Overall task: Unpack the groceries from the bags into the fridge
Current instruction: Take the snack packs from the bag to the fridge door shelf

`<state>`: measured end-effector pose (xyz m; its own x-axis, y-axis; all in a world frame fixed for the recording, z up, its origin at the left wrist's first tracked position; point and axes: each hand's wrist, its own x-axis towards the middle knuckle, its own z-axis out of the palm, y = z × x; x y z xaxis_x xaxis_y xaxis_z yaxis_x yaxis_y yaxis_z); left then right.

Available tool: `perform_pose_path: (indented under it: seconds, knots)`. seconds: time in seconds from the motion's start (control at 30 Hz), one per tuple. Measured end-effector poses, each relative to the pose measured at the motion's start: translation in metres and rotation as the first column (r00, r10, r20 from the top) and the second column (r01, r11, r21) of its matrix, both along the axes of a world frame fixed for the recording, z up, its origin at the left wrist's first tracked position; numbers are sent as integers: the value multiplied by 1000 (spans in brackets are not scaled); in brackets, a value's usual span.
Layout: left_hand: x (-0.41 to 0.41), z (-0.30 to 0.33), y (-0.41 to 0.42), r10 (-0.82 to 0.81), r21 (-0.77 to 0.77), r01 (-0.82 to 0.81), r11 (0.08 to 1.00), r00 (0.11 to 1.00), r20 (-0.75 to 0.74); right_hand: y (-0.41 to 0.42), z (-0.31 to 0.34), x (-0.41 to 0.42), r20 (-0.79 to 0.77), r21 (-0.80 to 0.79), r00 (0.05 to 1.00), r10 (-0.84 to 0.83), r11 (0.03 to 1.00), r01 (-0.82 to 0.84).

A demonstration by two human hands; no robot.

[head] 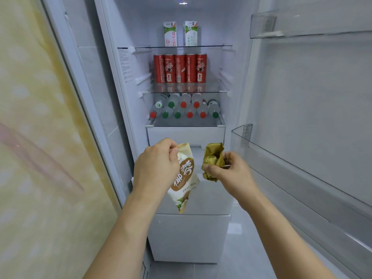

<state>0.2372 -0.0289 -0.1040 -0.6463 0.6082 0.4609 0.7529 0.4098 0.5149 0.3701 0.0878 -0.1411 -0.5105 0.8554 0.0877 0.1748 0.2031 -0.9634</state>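
Left milk carton [170,34]: "纯牛奶", "3.3g"; snack packet [184,176]: "椰蓉".

**A home kitchen, seen at the open fridge**

A household fridge [181,77] is seen standing open. Inside it, milk cartons [180,34] are ranged on top, red cans [180,69] beneath, bottles [183,107] lower. Left of it, patterned yellow wallpaper [40,137] is shown.

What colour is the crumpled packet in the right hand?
Shiny gold. The packet, pinched in the right hand, shows best in the head view, the only one.
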Motion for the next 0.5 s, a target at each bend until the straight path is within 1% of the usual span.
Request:
perform_pose_path:
  seconds: [0.13,0.23,0.37,0.5]
  knots:
    - [-7,6,24,14,21,-14,1000,1000,-5,23,7,-5,-10,10,1000,3,1000,-2]
    - [-13,13,40,-7,60,6,998,1000,4,36,16,-4,-17,31,1000,-19,999,19]
    - [-22,34,62,-75,205,64,977,996,46,53,39,6,-51,68,995,-80,994,83]
    - [-25,59,89,-155,360,111,926,983,94,70,64,18,-108,124,981,-161,977,174]
